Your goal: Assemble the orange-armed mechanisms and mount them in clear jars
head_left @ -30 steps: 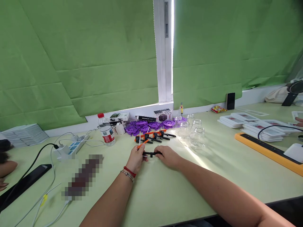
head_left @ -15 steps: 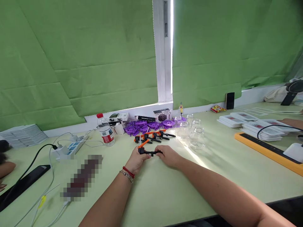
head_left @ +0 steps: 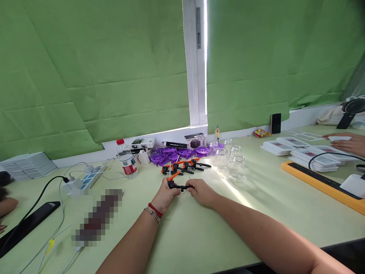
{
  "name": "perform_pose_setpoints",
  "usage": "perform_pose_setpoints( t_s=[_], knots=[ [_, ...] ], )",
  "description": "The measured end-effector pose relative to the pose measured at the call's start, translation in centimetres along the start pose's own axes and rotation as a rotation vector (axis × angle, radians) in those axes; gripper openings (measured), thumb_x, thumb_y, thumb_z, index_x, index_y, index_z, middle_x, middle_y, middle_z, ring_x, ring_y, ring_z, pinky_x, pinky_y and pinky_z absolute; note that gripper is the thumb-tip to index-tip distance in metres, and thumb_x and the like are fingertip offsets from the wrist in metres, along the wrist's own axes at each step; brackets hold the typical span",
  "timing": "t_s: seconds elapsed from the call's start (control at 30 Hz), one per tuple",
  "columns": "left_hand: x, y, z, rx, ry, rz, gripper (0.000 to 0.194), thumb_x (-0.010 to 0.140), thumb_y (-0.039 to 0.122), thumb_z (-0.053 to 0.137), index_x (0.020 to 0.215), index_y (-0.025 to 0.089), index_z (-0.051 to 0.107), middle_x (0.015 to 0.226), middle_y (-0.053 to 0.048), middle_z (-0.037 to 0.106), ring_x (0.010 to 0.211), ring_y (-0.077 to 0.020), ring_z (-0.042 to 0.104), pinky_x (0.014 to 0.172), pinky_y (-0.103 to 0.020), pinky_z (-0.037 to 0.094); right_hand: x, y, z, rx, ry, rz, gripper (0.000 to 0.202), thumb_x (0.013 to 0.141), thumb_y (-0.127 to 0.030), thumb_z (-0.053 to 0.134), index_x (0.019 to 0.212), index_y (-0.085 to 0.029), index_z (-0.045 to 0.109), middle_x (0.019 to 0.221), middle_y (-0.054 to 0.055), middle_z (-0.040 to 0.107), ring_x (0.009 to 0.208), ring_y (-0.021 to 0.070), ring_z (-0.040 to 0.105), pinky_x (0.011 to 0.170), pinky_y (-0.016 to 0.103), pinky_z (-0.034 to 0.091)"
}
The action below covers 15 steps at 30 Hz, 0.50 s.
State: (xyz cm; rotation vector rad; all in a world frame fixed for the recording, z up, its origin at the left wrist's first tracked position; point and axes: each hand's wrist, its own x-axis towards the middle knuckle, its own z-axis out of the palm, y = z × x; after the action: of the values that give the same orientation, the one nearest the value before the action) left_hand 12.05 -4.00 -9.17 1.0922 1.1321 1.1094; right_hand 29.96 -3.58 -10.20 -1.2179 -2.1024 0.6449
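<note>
Left hand (head_left: 164,196), head view, is wrapped around the wider end of a black-and-orange part (head_left: 178,187); the right hand (head_left: 203,192) pinches its black end. The part bridges the gap between both hands, over the middle of the table (head_left: 185,236); whether it touches the surface cannot be told. Directly beyond, a row of similar pieces (head_left: 186,166) lies between the hands and a heap of purple wheel-shaped pieces (head_left: 185,153) near the table's far edge. Printed boxes (head_left: 195,140) stand behind the heap. Clear glass jars (head_left: 236,171) stand right of the row, before the heap's right end. A red-capped bottle (head_left: 128,161) stands left of the row. Toward the left edge lie a white power strip (head_left: 92,178), cables (head_left: 63,201) and a pixelated object (head_left: 98,217), its identity obscured. Toward the right edge lie an orange-and-black bar (head_left: 313,181) and stacks of white printed packs (head_left: 315,158); beside these, a co-worker's hand (head_left: 352,144) holds a white piece (head_left: 340,138).
</note>
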Motion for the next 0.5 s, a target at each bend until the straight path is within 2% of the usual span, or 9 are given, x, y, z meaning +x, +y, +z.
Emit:
perform_pose_setpoints(
  t_s=[0.1, 0.2, 0.33, 0.5],
  knots=[
    [0.2, 0.0, 0.1, -0.013, 0.132, 0.074, 0.057, 0.059, 0.003, 0.057, 0.108, 0.024, 0.035, 0.103, -0.003, 0.048, 0.09, -0.0137, 0.054, 0.079, -0.03, 0.043, -0.2, -0.4, 0.2, 0.111, -0.021, 0.051, 0.012, 0.082, -0.018, 0.048, 0.082, -0.018, 0.06, 0.063, -0.001, 0.054, 0.059, 0.0123, 0.045, 0.057, 0.024, 0.032],
    [0.2, 0.3, 0.3, -0.012, 0.189, 0.236, 0.048, 0.063, 0.005, 0.051, 0.104, 0.023, 0.036, 0.122, -0.006, 0.045, 0.11, -0.0174, 0.048, 0.089, -0.033, 0.04, -0.3, -1.0, 0.6, 0.324, -0.054, 0.13, 0.009, 0.083, -0.021, 0.047, 0.082, -0.018, 0.056, 0.057, -0.003, 0.05, 0.054, 0.0113, 0.044, 0.055, 0.024, 0.033],
    [-0.2, 0.4, 0.5, 0.054, 0.092, 0.407, 0.039, 0.07, 0.01, 0.051, 0.105, 0.023, 0.039, 0.142, -0.007, 0.033, 0.131, -0.0204, 0.034, 0.105, -0.039, 0.031, -0.4, -1.6, 1.2, 0.562, -0.035, 0.16, 0.01, 0.082, -0.028, 0.051, 0.079, -0.018, 0.053, 0.059, -0.003, 0.052, 0.052, 0.0098, 0.043, 0.053, 0.024, 0.033],
    [-0.4, 0.4, 0.3, 0.249, -0.084, 0.607, 0.064, 0.075, 0.019, 0.06, 0.133, 0.026, 0.033, 0.151, -0.008, 0.022, 0.14, -0.0226, 0.021, 0.113, -0.041, 0.021, -0.3, -2.1, 1.0, 0.835, 0.014, 0.257, 0.022, 0.078, -0.038, 0.057, 0.076, -0.017, 0.051, 0.064, -0.003, 0.053, 0.047, 0.006, 0.035, 0.047, 0.022, 0.025]
  ],
)
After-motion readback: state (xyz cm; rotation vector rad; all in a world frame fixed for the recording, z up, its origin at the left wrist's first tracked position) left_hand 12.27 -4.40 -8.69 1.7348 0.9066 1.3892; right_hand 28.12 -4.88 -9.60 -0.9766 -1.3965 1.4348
